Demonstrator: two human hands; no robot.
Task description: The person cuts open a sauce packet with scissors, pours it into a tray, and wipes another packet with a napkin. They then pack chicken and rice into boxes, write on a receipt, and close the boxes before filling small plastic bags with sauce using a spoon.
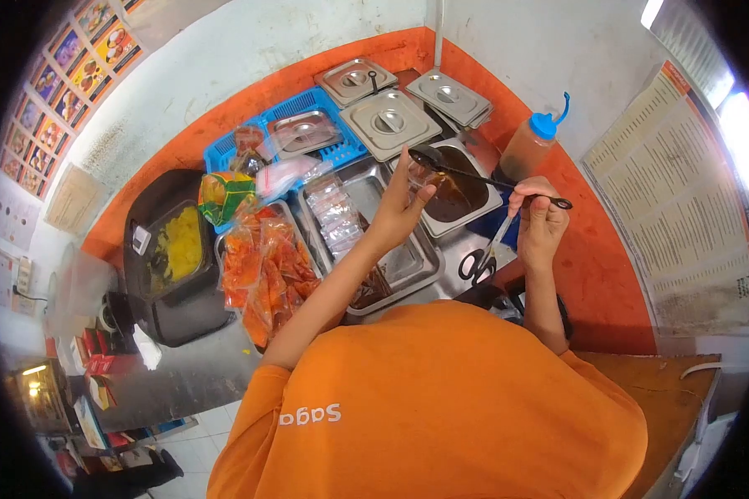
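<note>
My right hand [539, 223] is closed around the handle of a black ladle [474, 176], which reaches left across a steel pan of dark brown sauce [453, 195]. The ladle's bowl is tipped close to the fingertips of my left hand [401, 208]. Between the left thumb and fingers is a small clear plastic bag [422, 173], partly hidden by the hand and ladle. Below my right hand, scissors [478, 264] with black handles lie with their blades pointing up toward it. Small clear packets [333, 212] lie in a steel tray [404, 279] beside my left forearm.
Bags of orange-red sauce [266, 262] fill a tray at left, near a black tub [171, 320] holding yellow food. Behind stand a blue basket [279, 108] and lidded steel pans [389, 123]. A squeeze bottle [528, 145] with a blue cap stands by the right wall.
</note>
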